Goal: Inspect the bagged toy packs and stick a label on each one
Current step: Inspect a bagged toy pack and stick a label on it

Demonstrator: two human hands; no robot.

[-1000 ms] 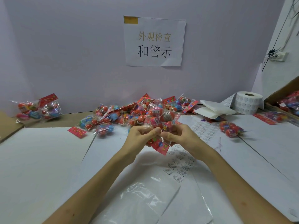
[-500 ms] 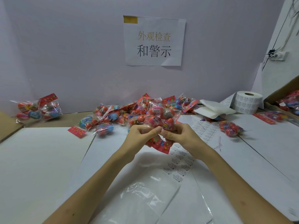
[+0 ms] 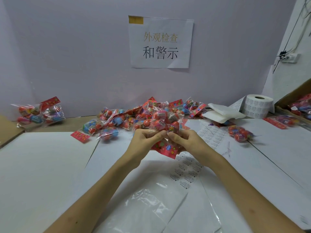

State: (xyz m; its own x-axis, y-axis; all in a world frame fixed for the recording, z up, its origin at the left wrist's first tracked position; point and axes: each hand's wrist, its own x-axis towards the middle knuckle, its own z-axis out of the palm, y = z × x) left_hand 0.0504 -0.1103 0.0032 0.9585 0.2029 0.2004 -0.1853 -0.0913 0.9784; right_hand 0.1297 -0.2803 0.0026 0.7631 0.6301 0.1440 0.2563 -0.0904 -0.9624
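Left hand: we've got the left hand (image 3: 148, 138) up over the table (image 3: 42, 165), fingers curled in, thumb and fingertips pinching the lower edge of a pack (image 3: 164, 121).
Right hand: the right hand (image 3: 187, 140) comes in opposite, its fingertips close to the left's, curled the same way and pinching that pack from the other side.
Pack: it's off the table, held up between both hands at mid-frame. It's a clear bag bulging with red eggs, barcodes facing us.
Card: the pack's red card (image 3: 165, 147) hangs down below the hands.
Pile: right behind the pack we see the pile (image 3: 124, 118) of more bagged packs, heaped along the foot of the wall.
Far left: the left packs (image 3: 38, 113), two of them, lie well apart from the pile, by the wall.
Right: a lone pack (image 3: 239, 132) lies on the table, and past it a box (image 3: 292, 95) shows more packs inside.
Labels: a label strip (image 3: 186, 167) lies on the table just below the right wrist, and a label sheet (image 3: 210, 133) lies just beyond the right hand. Whether a label is on the held pack, we cannot tell.
Roll: a label roll (image 3: 257, 105) stands at the back right, white pads (image 3: 222, 112) stacked beside it.
Front: clear bags (image 3: 148, 204) lie flat between our forearms.
Wall: a sign (image 3: 160, 42) with Chinese characters is taped up above the pile.
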